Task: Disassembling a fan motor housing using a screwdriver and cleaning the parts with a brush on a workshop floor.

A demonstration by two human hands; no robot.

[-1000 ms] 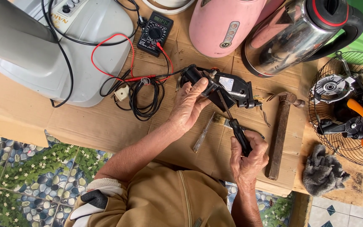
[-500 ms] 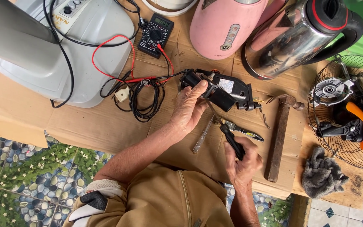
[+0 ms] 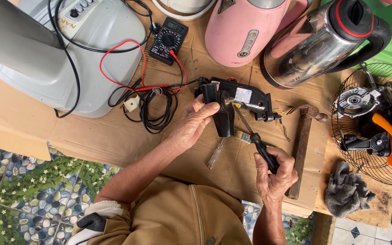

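On cardboard | right hand | screwdriver tip up-left, axis diagonal

Screwdriver tip's buried somewhere in the black power tool, and the grey fan base left of it gets chopped off up top.
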